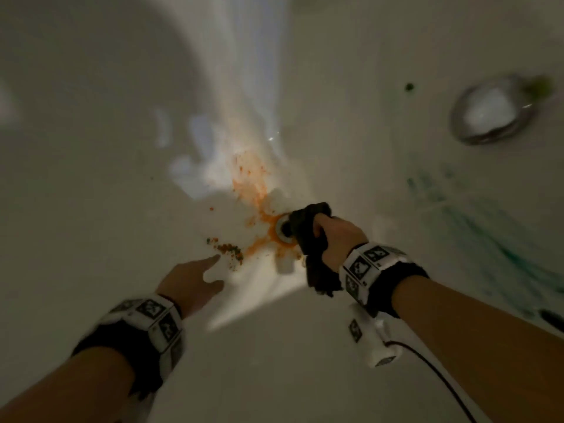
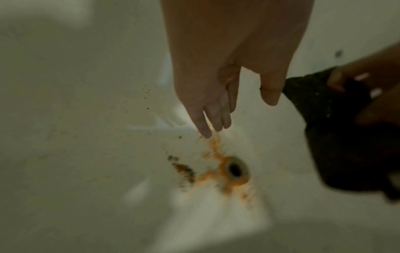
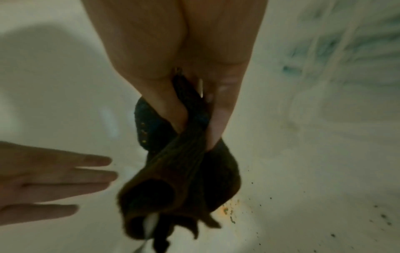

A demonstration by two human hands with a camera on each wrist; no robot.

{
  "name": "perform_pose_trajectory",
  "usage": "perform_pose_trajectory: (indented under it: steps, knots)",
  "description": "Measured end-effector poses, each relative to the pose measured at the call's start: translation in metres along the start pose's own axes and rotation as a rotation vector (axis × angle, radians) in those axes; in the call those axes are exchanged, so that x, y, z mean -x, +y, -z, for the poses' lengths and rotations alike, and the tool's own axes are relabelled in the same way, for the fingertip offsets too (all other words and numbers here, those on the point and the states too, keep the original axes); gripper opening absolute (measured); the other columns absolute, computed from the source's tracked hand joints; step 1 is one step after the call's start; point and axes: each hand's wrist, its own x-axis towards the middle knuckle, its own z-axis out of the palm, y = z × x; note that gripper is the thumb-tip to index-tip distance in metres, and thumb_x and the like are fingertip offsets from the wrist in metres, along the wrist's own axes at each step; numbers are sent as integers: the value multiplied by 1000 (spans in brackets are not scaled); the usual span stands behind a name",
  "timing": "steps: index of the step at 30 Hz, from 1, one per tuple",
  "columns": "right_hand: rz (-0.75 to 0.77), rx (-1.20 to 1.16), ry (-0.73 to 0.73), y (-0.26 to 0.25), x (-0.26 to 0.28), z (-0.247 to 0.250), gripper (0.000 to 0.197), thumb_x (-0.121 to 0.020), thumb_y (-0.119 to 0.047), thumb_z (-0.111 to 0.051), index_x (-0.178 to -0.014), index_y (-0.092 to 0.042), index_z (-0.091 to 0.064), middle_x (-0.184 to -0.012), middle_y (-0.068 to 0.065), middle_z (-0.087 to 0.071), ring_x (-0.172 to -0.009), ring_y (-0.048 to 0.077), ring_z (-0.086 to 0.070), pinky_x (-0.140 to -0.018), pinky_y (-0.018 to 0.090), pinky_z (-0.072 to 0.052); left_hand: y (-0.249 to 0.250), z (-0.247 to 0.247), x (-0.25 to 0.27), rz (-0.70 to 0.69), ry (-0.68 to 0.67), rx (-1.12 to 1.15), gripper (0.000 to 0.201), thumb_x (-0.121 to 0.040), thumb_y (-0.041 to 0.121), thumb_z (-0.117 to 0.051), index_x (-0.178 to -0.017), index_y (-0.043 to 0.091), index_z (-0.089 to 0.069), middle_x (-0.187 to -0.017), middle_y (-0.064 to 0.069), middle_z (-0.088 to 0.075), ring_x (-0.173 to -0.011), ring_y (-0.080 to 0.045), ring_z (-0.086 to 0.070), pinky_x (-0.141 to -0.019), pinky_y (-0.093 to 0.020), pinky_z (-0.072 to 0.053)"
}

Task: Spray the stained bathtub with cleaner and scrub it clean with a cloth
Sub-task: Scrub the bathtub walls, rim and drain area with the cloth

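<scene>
The white bathtub point(image 1: 91, 178) has an orange stain point(image 1: 250, 181) running down to the drain point(image 1: 282, 232), with dark crumbs point(image 1: 229, 250) just left of it. My right hand point(image 1: 332, 236) grips a bunched dark cloth point(image 1: 308, 230) right beside the drain; the cloth point(image 3: 179, 171) hangs from thumb and fingers. My left hand point(image 1: 195, 279) hovers with straight fingers just short of the crumbs, holding nothing; its fingertips point(image 2: 205, 133) point at the stain point(image 2: 216, 154) above the drain point(image 2: 236, 169). No spray bottle is in view.
A green smear point(image 1: 488, 227) streaks the tub wall at the right, with a small dark spot point(image 1: 409, 86) above it. A round chrome overflow cover point(image 1: 491, 111) sits at the upper right. A cable point(image 1: 436, 374) trails from my right wrist device.
</scene>
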Motion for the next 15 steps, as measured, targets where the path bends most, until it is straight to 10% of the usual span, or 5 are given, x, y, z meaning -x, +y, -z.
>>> perform_pose_trajectory:
  steps: [5, 8, 12, 15]
  knots:
    - [240, -294, 73, -13, 71, 66, 34, -76, 7, -54, -83, -24, -45, -90, 8, -57, -81, 25, -55, -72, 28, -43, 93, 22, 61, -134, -1, 713, 55, -80, 36, -66, -130, 19, -50, -137, 3, -49, -128, -18, -45, -113, -37, -29]
    - [285, -412, 56, -11, 122, 95, 47, -74, 11, -57, -73, -32, -40, -86, 7, -54, -76, 23, -51, -71, 34, -45, 137, 33, 108, -223, -83, 897, 10, -90, 19, -61, -98, 24, -59, -106, 8, -61, -104, -13, -55, -102, -32, -36]
    - [268, -474, 23, -2, 170, 127, 45, -74, 12, -60, -73, -29, -42, -82, 3, -53, -73, 20, -51, -65, 32, -46, 169, 37, 165, -258, -107, 991, 40, -89, 26, -62, -116, -3, -57, -117, -14, -62, -104, -19, -63, -81, -20, -53]
    - [316, -395, -71, -6, 191, 154, 42, -76, 5, -65, -71, -28, -39, -88, 3, -52, -82, 23, -53, -70, 33, -49, 186, 35, 193, -206, -31, 1089, 31, -87, 17, -63, -116, 8, -60, -112, -8, -67, -100, -16, -65, -78, -24, -54]
